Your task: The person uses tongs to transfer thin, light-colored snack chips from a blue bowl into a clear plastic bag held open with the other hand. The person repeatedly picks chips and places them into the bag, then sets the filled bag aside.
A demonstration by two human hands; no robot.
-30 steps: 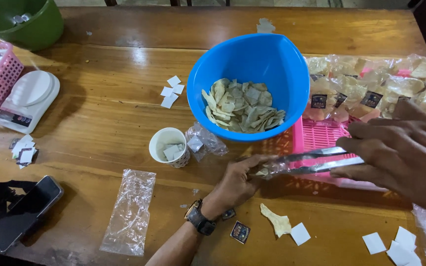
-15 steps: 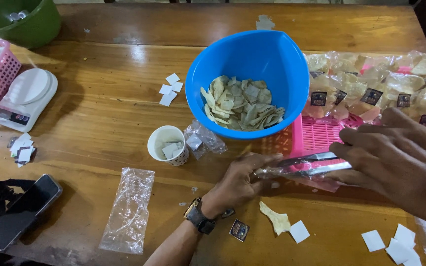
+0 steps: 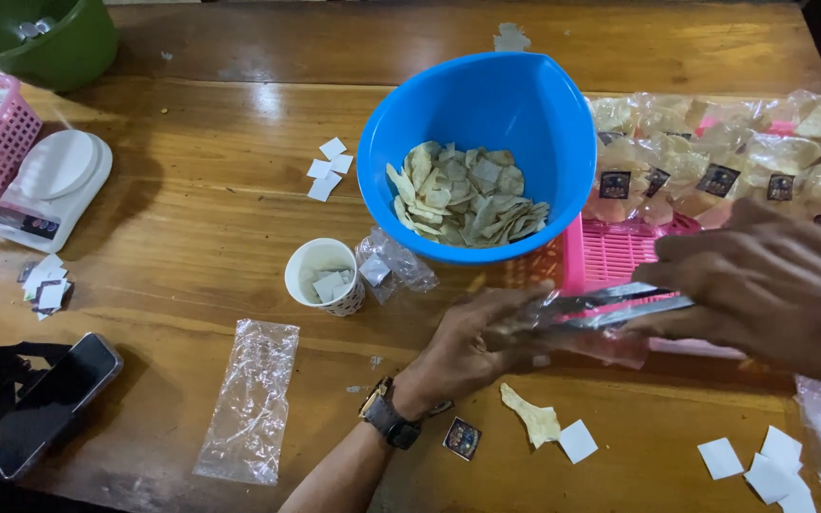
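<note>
as i look down through the head camera, my left hand (image 3: 472, 347) has its fingers pinched on one end of a clear plastic bag (image 3: 589, 318) stretched flat, wrist with a dark watch (image 3: 390, 418) angled up from the bottom edge. my right hand (image 3: 762, 285) pinches the other end, fingers extended leftward, palm down. the bag sits just in front of the blue bowl of chips (image 3: 477, 157), over the pink tray (image 3: 620, 256), above the wooden table (image 3: 192, 237).
</note>
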